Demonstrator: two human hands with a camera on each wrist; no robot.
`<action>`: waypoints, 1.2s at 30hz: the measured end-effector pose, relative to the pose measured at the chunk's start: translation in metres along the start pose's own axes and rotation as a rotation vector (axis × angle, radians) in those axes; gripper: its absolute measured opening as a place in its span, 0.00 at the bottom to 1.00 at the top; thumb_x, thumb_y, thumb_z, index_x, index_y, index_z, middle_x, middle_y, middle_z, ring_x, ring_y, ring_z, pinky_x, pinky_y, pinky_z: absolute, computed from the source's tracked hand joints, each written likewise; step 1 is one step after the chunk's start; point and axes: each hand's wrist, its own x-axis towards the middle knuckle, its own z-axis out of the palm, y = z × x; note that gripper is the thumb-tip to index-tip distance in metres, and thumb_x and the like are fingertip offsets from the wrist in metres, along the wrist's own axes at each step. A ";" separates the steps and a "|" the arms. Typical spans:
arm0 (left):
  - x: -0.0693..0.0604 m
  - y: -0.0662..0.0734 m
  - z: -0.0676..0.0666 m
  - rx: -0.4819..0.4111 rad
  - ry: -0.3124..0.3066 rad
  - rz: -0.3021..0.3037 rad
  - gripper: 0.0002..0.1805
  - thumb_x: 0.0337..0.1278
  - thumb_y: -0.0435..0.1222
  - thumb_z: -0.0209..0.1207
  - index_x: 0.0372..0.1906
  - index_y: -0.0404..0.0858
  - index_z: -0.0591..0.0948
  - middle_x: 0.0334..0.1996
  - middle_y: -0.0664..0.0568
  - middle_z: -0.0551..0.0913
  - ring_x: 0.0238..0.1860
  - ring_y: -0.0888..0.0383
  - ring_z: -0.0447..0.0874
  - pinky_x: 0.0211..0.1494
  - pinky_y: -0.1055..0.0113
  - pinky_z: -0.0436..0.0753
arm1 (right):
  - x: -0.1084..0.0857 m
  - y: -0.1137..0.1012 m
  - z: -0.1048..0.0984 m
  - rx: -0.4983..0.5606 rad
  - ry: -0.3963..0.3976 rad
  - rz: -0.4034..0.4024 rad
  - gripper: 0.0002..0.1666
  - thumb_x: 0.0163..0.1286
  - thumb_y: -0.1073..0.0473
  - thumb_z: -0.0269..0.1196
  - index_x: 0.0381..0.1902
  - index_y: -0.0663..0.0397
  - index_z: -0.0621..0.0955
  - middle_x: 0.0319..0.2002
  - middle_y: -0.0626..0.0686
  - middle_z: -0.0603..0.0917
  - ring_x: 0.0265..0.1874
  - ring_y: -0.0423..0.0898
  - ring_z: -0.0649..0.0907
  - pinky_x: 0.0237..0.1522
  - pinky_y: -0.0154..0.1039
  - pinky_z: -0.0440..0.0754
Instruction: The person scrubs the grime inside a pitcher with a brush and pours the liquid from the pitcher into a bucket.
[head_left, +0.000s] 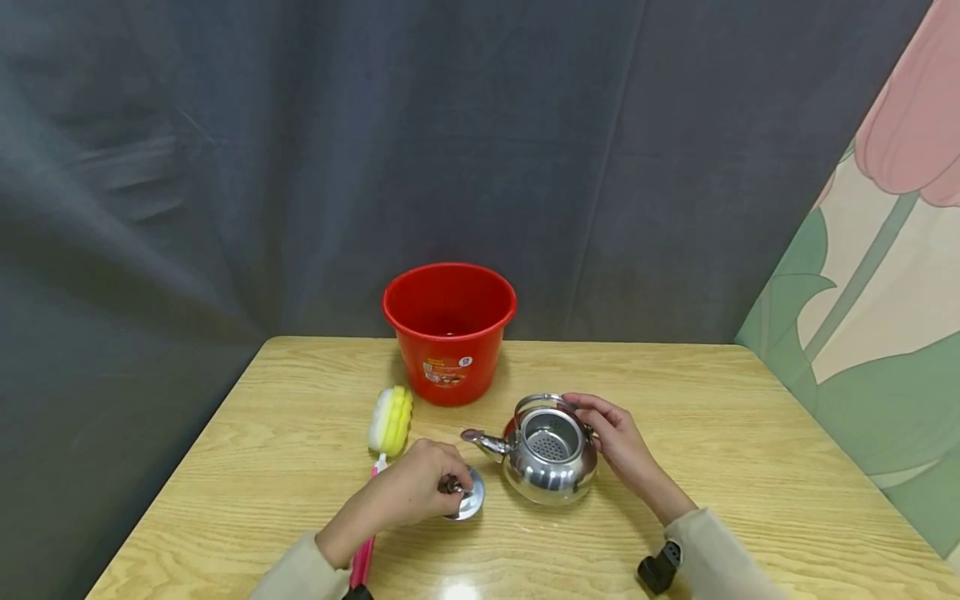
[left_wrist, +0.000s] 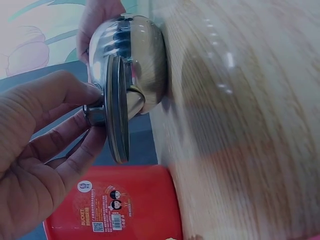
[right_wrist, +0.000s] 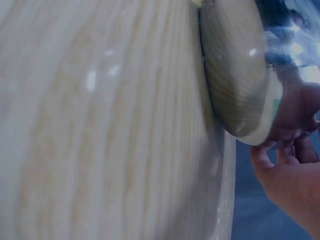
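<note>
A round steel lid (head_left: 474, 498) is off the teapot, its knob pinched between the thumb and fingers of my left hand (head_left: 412, 493). In the left wrist view the lid (left_wrist: 118, 112) stands on edge in front of the teapot's spout. The shiny steel teapot (head_left: 551, 477) sits upright on the table, its mouth uncovered and a perforated strainer (head_left: 552, 443) inside. My right hand (head_left: 617, 440) holds the teapot at its right side, by the handle's base. The right wrist view shows those fingertips against the teapot's curved body (right_wrist: 235, 75).
Behind the teapot stands a red bucket (head_left: 450, 367). A brush with a yellow and white sponge head (head_left: 392, 421) and pink handle (head_left: 362, 560) lies left, partly under my left forearm. The wooden table (head_left: 712, 417) ends at a dark curtain (head_left: 675, 167).
</note>
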 end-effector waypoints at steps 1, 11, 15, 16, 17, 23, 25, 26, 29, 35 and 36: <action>0.000 -0.001 0.000 -0.002 -0.003 0.000 0.07 0.43 0.26 0.68 0.30 0.38 0.86 0.31 0.58 0.82 0.32 0.68 0.76 0.33 0.76 0.77 | 0.000 0.000 0.000 -0.004 0.002 -0.002 0.22 0.74 0.64 0.51 0.61 0.74 0.71 0.51 0.47 0.83 0.50 0.40 0.79 0.49 0.36 0.79; 0.000 -0.006 0.002 0.014 -0.016 -0.008 0.07 0.42 0.25 0.68 0.28 0.38 0.86 0.29 0.59 0.81 0.31 0.67 0.76 0.33 0.76 0.75 | 0.000 0.000 0.002 -0.018 0.017 -0.011 0.22 0.74 0.64 0.51 0.60 0.73 0.72 0.51 0.48 0.83 0.51 0.40 0.79 0.48 0.35 0.78; 0.000 -0.008 0.002 0.016 -0.028 -0.034 0.07 0.41 0.25 0.68 0.28 0.39 0.85 0.29 0.59 0.81 0.31 0.67 0.76 0.34 0.76 0.76 | -0.001 0.000 0.003 -0.017 0.023 -0.001 0.22 0.74 0.64 0.51 0.61 0.73 0.72 0.51 0.49 0.83 0.51 0.40 0.79 0.48 0.34 0.78; 0.000 -0.008 0.002 0.017 -0.029 -0.039 0.07 0.41 0.25 0.69 0.28 0.39 0.85 0.29 0.60 0.80 0.31 0.67 0.76 0.34 0.76 0.76 | -0.001 0.000 0.003 -0.018 0.023 0.002 0.22 0.74 0.63 0.51 0.61 0.73 0.72 0.52 0.49 0.83 0.51 0.40 0.79 0.48 0.34 0.78; 0.000 -0.008 0.002 0.018 -0.032 -0.044 0.07 0.41 0.25 0.69 0.28 0.39 0.85 0.28 0.60 0.80 0.31 0.67 0.76 0.34 0.76 0.76 | -0.001 0.000 0.003 -0.019 0.022 0.003 0.22 0.74 0.63 0.51 0.61 0.73 0.72 0.52 0.50 0.83 0.51 0.40 0.79 0.48 0.34 0.78; -0.001 -0.009 0.002 0.017 -0.048 -0.068 0.08 0.41 0.25 0.69 0.27 0.39 0.85 0.27 0.61 0.79 0.30 0.66 0.75 0.32 0.75 0.76 | -0.002 0.000 0.002 -0.024 0.015 0.003 0.22 0.74 0.63 0.51 0.61 0.72 0.72 0.53 0.50 0.82 0.51 0.40 0.78 0.48 0.34 0.78; 0.000 -0.009 0.003 0.013 -0.057 -0.078 0.08 0.41 0.25 0.70 0.27 0.39 0.85 0.27 0.61 0.79 0.30 0.66 0.75 0.32 0.75 0.76 | -0.002 -0.001 0.002 -0.024 0.013 0.003 0.22 0.74 0.63 0.51 0.61 0.72 0.72 0.53 0.49 0.82 0.51 0.40 0.78 0.48 0.34 0.78; 0.000 -0.009 0.003 0.011 -0.062 -0.084 0.08 0.41 0.25 0.70 0.27 0.39 0.85 0.27 0.61 0.79 0.30 0.66 0.75 0.32 0.75 0.76 | -0.002 -0.001 0.002 -0.024 0.012 0.001 0.22 0.74 0.62 0.51 0.61 0.72 0.72 0.52 0.49 0.82 0.51 0.40 0.78 0.48 0.34 0.78; 0.000 -0.010 0.003 0.006 -0.074 -0.096 0.07 0.42 0.25 0.70 0.28 0.39 0.85 0.28 0.61 0.79 0.31 0.66 0.75 0.33 0.75 0.76 | -0.002 -0.001 0.002 -0.026 0.010 -0.003 0.22 0.75 0.62 0.51 0.61 0.72 0.72 0.52 0.49 0.83 0.50 0.40 0.79 0.46 0.34 0.78; 0.001 -0.013 0.004 0.014 -0.091 -0.114 0.07 0.43 0.26 0.70 0.28 0.40 0.85 0.28 0.62 0.79 0.31 0.66 0.76 0.33 0.74 0.76 | -0.003 -0.001 0.002 -0.022 0.014 -0.005 0.22 0.75 0.62 0.51 0.61 0.72 0.72 0.52 0.49 0.83 0.50 0.40 0.79 0.46 0.34 0.78; 0.000 -0.013 0.004 0.019 -0.092 -0.115 0.08 0.42 0.26 0.70 0.27 0.40 0.85 0.27 0.63 0.79 0.31 0.66 0.75 0.33 0.74 0.76 | -0.003 -0.001 0.002 -0.021 0.015 -0.004 0.22 0.75 0.62 0.51 0.61 0.72 0.72 0.52 0.49 0.83 0.50 0.40 0.79 0.46 0.34 0.78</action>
